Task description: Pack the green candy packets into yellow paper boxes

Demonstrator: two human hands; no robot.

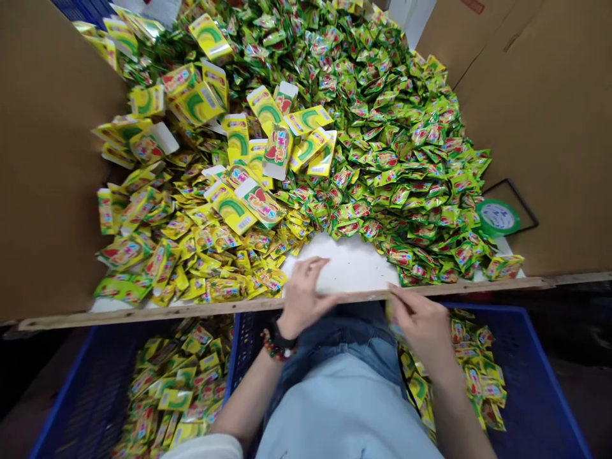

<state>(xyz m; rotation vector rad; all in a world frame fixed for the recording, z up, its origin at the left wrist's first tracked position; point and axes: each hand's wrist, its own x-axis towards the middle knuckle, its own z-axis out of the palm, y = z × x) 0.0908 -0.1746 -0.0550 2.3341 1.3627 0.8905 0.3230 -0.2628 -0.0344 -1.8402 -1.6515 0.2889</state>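
Note:
My left hand [303,296] is over the front edge of the white table top [354,264], its thumb and fingers apart and nothing between them. My right hand [423,322] is just below that edge, pinching a small yellow-green pack [393,312] that is partly hidden and smeared by motion. Left of my left hand lie small yellow candy packets [224,287]. A large heap of green candy packets [411,172] rises behind and to the right. Several yellow-and-green cartons [261,204] with white open flaps rest on the heap.
Cardboard walls stand at the left [48,159] and right [540,127]. A roll of green tape [498,218] lies by the right wall. Below the wooden table edge [157,313], blue crates at the left [71,408] and right [540,376] hold filled packs.

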